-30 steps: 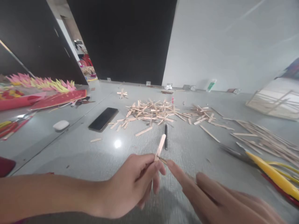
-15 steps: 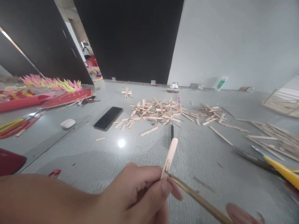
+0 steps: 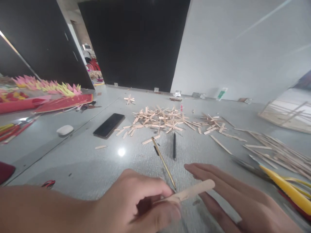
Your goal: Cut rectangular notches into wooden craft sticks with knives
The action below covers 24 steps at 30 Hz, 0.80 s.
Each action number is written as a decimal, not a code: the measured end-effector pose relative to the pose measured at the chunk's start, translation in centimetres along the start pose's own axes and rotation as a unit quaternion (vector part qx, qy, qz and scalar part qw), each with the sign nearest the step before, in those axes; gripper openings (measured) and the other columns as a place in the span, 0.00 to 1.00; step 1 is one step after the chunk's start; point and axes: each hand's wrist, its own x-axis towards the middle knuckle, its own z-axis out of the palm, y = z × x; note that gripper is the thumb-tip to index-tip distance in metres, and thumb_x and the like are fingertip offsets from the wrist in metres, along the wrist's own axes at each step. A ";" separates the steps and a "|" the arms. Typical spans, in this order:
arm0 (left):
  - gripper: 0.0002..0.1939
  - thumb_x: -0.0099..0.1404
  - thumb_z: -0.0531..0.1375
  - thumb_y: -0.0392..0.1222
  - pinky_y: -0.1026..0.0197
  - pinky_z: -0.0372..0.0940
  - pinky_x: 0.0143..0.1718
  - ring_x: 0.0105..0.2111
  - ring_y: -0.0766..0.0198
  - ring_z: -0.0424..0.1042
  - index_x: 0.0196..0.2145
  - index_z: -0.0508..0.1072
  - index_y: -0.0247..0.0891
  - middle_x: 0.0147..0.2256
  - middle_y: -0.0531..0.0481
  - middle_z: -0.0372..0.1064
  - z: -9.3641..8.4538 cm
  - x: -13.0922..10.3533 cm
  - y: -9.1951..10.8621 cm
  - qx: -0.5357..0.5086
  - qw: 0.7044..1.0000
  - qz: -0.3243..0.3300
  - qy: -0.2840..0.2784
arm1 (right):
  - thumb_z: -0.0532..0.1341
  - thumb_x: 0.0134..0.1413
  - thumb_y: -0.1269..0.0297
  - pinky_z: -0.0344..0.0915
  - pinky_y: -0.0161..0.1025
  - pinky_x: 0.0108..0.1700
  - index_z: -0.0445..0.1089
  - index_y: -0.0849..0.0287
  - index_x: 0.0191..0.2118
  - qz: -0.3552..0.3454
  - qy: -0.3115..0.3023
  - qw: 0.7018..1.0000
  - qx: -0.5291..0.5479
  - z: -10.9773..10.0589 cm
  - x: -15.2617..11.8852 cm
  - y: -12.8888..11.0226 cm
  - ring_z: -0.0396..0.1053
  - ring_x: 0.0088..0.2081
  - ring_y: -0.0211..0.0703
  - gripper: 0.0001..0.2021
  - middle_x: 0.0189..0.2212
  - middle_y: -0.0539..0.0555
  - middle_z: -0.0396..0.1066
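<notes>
My left hand [image 3: 143, 200] pinches one end of a wooden craft stick [image 3: 196, 190] between thumb and fingers at the bottom middle. The stick's rounded end points right. My right hand [image 3: 243, 200] is at the lower right with its fingers stretched out, partly behind the stick's free end. Beyond my left hand a gold pen [image 3: 164, 163] lies on the grey surface, its tip near my left fingertips. A black pen [image 3: 174, 147] lies just right of it. Past them spreads a pile of short wooden sticks [image 3: 157, 118].
A dark phone [image 3: 109, 125] and a white case [image 3: 65, 130] lie at the left. Red and pink paper pieces [image 3: 65, 103] are farther left. Long wooden strips [image 3: 274, 145] and a yellow-handled tool [image 3: 286, 184] lie at the right. Panels stand behind.
The gold pen has left my right hand and lies on the surface. My right hand has come up with its fingers spread. The stick has tilted from nearly upright toward the right.
</notes>
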 end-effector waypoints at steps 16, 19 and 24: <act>0.30 0.72 0.60 0.61 0.65 0.41 0.18 0.20 0.70 0.43 0.20 0.60 0.39 0.20 0.59 0.42 1.8 -0.7 -0.5 -0.132 0.990 -0.029 -0.035 | 0.57 0.63 0.81 0.66 0.31 0.35 0.66 0.56 0.37 -0.021 -0.135 0.923 0.361 3.2 1.8 -1.9 0.68 0.33 0.35 0.11 0.36 0.49 0.69; 0.23 0.73 0.62 0.54 0.67 0.44 0.17 0.18 0.72 0.47 0.25 0.70 0.38 0.18 0.60 0.49 1.0 -0.2 -0.1 -0.163 0.974 -0.088 -0.128 | 0.57 0.68 0.79 0.60 0.32 0.31 0.55 0.55 0.31 -0.018 -0.160 0.937 0.309 2.2 2.3 -1.5 0.61 0.31 0.34 0.15 0.32 0.46 0.61; 0.19 0.75 0.61 0.54 0.72 0.49 0.13 0.14 0.74 0.56 0.37 0.80 0.36 0.20 0.57 0.61 -0.5 1.1 -0.1 -0.164 0.969 -0.101 -0.157 | 0.57 0.72 0.75 0.57 0.33 0.31 0.55 0.55 0.34 0.017 -0.159 0.957 0.241 1.9 2.5 0.0 0.58 0.31 0.34 0.14 0.32 0.44 0.59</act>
